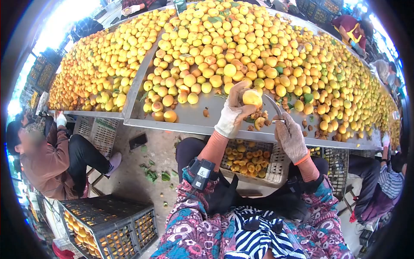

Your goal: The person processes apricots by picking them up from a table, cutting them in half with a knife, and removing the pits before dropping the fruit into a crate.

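Observation:
My left hand (233,113), in a white-cuffed work glove, is closed around a yellow apricot (252,98) above the metal table's front part. In my right hand (292,137), also gloved, is a knife with a thin curved blade (273,105). The blade arcs up toward the apricot, its tip close to the fruit's right side. Just beneath the apricot lie brown pits and scraps (259,120) on the metal. Below the table edge, between my knees, a light plastic crate (278,166) holds halved apricots (248,160).
Whole apricots (241,43) are heaped over the metal table (181,123), which has a raised divider (140,77). A person (47,159) sits at the left, others around the table. A black crate (112,216) of apricots stands lower left. Leaves (151,175) lie on the floor.

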Tool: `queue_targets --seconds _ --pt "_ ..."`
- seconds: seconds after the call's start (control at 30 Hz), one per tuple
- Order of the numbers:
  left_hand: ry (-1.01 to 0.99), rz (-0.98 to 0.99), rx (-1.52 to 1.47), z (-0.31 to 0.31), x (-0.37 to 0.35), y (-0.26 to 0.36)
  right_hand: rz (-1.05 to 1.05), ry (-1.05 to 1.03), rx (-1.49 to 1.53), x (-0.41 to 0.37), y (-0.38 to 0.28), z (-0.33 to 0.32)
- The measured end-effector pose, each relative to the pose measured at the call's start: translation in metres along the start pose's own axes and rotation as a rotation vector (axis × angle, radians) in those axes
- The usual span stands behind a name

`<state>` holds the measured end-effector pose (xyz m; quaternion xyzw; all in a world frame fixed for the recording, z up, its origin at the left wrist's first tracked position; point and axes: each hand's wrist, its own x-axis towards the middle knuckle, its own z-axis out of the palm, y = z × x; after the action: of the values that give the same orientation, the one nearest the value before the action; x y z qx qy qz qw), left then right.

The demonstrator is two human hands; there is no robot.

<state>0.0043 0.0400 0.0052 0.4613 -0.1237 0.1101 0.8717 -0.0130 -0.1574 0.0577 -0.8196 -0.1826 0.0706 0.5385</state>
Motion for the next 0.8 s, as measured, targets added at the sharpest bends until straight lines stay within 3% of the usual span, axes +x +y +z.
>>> queue_targets --seconds 0.1,0.2,0.3,0.6,0.8 --pt "-0.070 -0.045 0.149 -0.012 0.000 0.008 -0.099 0.000 -0.153 0.001 -0.005 0.003" --pt "-0.050 0.227 0.518 -0.023 0.004 -0.005 -0.156 -0.027 -0.283 0.004 -0.017 0.006" --pt "-0.033 0.105 0.294 -0.023 0.001 -0.003 -0.193 -0.078 -0.390 0.009 -0.033 0.008" --pt "-0.030 0.156 0.776 -0.018 0.004 0.014 -0.178 -0.135 -0.559 0.016 -0.051 0.008" --pt "-0.073 0.183 0.916 -0.021 0.004 0.011 -0.149 -0.182 -0.611 0.020 -0.047 0.003"
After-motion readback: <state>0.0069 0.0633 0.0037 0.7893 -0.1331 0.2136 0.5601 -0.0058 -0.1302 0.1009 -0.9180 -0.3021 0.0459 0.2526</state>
